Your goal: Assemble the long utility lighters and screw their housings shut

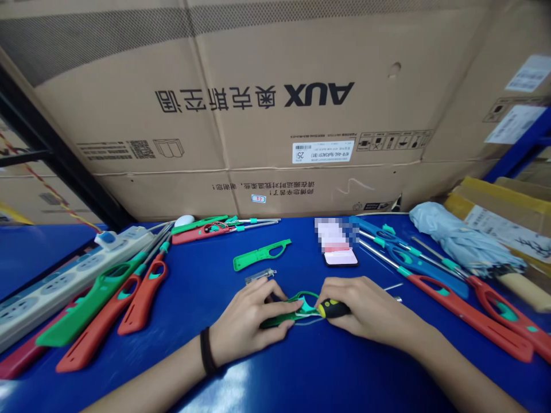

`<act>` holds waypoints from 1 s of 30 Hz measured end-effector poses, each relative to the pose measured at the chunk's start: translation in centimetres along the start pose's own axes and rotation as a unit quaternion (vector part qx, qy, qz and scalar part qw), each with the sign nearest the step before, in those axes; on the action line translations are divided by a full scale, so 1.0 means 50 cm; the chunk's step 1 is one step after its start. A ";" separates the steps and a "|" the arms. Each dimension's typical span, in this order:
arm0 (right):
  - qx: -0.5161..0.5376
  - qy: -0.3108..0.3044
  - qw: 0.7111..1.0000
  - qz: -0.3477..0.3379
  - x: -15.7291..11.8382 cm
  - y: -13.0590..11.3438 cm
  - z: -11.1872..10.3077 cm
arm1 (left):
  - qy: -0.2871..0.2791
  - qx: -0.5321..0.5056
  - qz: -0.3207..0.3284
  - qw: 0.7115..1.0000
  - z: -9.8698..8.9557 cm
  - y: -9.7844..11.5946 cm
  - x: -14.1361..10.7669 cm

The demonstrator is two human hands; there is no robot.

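Note:
My left hand point(256, 315) is closed on a green lighter housing half point(279, 319) low on the blue table. A teal trigger piece point(306, 304) and a thin pale tube or wire point(310, 322) show in its handle end. My right hand point(365, 310) grips a black-and-yellow screwdriver point(334, 308), its front end against the housing; the tip is hard to make out. Just beyond my left fingers lies a clear lighter fuel tank point(260, 275). Another green housing half point(262, 254) lies behind it, hollow side up.
Red and green gas lighters point(92, 312) lie at left beside a white power strip point(77, 275). Lighter parts point(206, 229) sit at the back. At right are a phone point(340, 252), red and blue lighters point(469, 312) and a folded umbrella point(465, 238). A cardboard box point(258, 51) stands behind.

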State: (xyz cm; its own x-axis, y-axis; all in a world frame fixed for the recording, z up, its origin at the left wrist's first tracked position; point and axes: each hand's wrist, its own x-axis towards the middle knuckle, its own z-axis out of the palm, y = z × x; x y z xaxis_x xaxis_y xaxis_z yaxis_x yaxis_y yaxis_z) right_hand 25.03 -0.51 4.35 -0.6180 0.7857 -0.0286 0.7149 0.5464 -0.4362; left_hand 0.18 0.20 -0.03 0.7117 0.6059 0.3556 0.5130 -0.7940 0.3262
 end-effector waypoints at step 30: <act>-0.099 0.022 0.995 0.002 -0.006 -0.016 0.003 | 0.009 0.030 -0.018 0.999 0.002 0.001 -0.005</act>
State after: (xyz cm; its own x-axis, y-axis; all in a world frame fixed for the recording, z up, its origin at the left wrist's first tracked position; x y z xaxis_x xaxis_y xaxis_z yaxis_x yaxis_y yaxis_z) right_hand 24.57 -1.23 4.56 -0.6033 0.7974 0.0111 0.7706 0.5865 -0.2494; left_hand 0.09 0.00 -0.17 0.6840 0.6340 0.3607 0.5657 -0.7733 0.2864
